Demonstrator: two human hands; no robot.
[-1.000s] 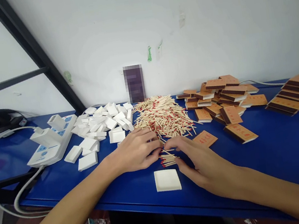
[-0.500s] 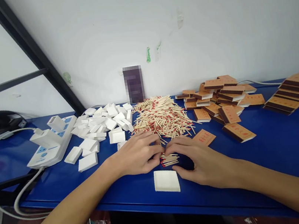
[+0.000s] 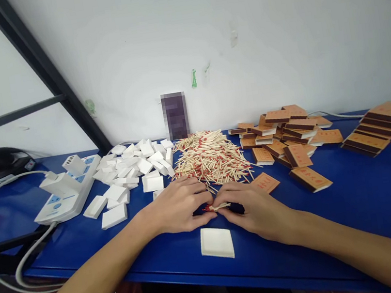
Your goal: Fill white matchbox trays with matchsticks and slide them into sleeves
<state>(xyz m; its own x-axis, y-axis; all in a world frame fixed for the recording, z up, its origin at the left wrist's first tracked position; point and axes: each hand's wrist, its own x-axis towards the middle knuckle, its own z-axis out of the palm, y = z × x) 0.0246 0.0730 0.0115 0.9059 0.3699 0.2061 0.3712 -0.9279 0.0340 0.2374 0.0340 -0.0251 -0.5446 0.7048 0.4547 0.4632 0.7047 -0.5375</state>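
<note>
Several red-tipped matches (image 3: 220, 206) are gathered in a small bundle between my two hands, heads toward the left. My left hand (image 3: 184, 204) closes thumb and fingers around the head end. My right hand (image 3: 254, 206) pinches the bundle from the other side, its thumb at the near edge. Just in front of them on the blue table lies a white matchbox tray (image 3: 216, 243), hollow side up. Behind my fingers rises a large heap of loose matches (image 3: 211, 156).
White matchbox trays (image 3: 135, 160) are piled at the left, beside a white power strip (image 3: 73, 189) with chargers and cables. Orange matchbox sleeves (image 3: 284, 128) lie scattered at the right, with a joined row of them (image 3: 379, 126) farther right. A dark box (image 3: 176, 115) leans against the wall.
My thumbs and fingers have drawn in around the matches, which lay spread flat on the table and now form a tight bundle. The camera view has shifted slightly.
</note>
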